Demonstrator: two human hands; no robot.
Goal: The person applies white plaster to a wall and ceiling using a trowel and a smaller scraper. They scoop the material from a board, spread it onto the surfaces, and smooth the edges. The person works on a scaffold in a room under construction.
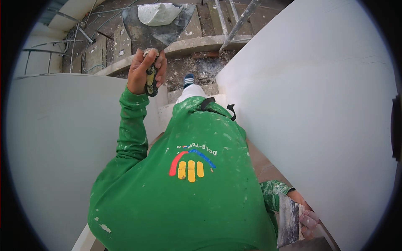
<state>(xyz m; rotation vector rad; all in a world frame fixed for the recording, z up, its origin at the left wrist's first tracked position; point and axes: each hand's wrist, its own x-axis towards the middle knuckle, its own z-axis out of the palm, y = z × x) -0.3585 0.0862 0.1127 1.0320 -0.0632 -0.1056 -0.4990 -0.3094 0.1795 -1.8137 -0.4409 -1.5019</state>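
Note:
At the upper left, my left hand [141,72] is closed round the dark, worn handle of a wide putty knife [144,34]. Its broad grey blade points away from me and carries a thick lump of white putty [159,14]. Low on the right, beside the white wall, my right hand [309,221] grips a flat scraper [289,221] with a smeared, whitish-grey blade. The fingers press along the scraper's edge; its handle, if any, is hidden. Both my sleeves are green and spotted with white.
A smooth white wall [318,108] rises close on my right, and a curved white wall [67,142] stands on the left. Ahead are a curved ledge [205,43], metal poles [240,23], wooden planks [121,44] and loose cables. Debris litters the floor near my sandalled foot [189,80].

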